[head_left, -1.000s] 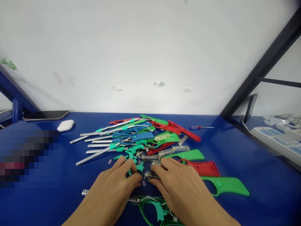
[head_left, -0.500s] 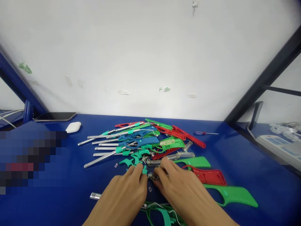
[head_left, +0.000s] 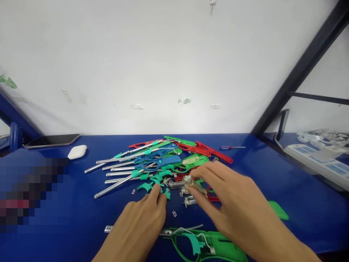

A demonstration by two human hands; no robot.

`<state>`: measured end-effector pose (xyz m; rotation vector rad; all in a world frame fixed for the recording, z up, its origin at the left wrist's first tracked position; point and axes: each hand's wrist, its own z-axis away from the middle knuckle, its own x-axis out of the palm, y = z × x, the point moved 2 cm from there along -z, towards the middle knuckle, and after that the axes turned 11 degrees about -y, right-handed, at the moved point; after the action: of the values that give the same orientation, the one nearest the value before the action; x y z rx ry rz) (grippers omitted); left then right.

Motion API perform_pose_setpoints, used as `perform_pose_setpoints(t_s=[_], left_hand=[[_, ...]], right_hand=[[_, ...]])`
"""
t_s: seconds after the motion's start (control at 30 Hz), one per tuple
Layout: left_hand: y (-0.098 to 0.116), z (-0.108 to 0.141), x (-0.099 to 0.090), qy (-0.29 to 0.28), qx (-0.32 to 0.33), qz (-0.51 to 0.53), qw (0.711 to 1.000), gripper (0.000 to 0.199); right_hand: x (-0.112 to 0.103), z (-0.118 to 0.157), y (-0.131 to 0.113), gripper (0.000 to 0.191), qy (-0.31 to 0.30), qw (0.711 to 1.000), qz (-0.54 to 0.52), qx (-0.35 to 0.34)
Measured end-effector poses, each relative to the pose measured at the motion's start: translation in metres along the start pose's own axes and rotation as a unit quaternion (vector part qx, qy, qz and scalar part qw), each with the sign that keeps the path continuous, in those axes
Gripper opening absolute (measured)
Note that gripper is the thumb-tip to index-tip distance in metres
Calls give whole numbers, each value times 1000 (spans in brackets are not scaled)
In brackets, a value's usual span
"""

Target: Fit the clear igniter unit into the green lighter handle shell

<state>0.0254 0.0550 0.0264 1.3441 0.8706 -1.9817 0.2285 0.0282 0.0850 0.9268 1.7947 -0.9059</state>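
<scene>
In my right hand (head_left: 231, 196), thumb and fingers pinch a clear plastic lighter fuel tank (head_left: 198, 187), its metal-and-white valve end pointing left. My left hand (head_left: 141, 218) rests low over the table, index finger stretched out onto several teal trigger pieces (head_left: 145, 186); its other fingers are partly hidden and I see nothing gripped. More clear fuel tanks (head_left: 190, 200) lie under and beside the right hand. In front of me is an opened green lighter housing (head_left: 223, 245) with a teal trigger, white wire and metal tube, partly covered by my forearms.
Behind my hands lies a pile of metal lighter tubes (head_left: 117, 183), blue housings (head_left: 163, 162) and red housings (head_left: 215, 153). A screwdriver (head_left: 231, 147) is at the back right. A phone (head_left: 51, 141) and a white earbud case (head_left: 77, 152) lie at the left. Small metal clips (head_left: 174, 214) are scattered about.
My right hand has risen off the table and turned, now holding up the fuel tank. My left hand stays by the teal triggers. The view has shifted slightly right.
</scene>
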Motion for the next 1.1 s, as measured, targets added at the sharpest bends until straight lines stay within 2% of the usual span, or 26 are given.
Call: perform_pose_setpoints(t_s=[0.2,0.3,0.43,0.7,0.8,0.93,1.1], left_hand=[[-12,2,3,36,-2,86,996,42],[-22,3,0,80,3,183,980,38],[-35,11,1,172,-18,356,918,29],[-46,30,-1,244,-35,552,796,41],[-47,32,-5,254,-26,593,764,49],[-41,35,-13,255,-4,622,741,49],[-30,42,-23,222,6,690,690,50]], right_hand=[[-15,0,-4,5,4,997,-66,41],[-15,1,-8,7,3,997,-68,41],[-14,2,-14,11,-20,995,-90,39],[-17,2,-37,12,-93,988,-124,2],[-16,4,-43,13,-110,987,-115,-8],[-11,3,-46,10,-113,987,-114,-19],[-7,3,-48,10,-111,987,-114,-22]])
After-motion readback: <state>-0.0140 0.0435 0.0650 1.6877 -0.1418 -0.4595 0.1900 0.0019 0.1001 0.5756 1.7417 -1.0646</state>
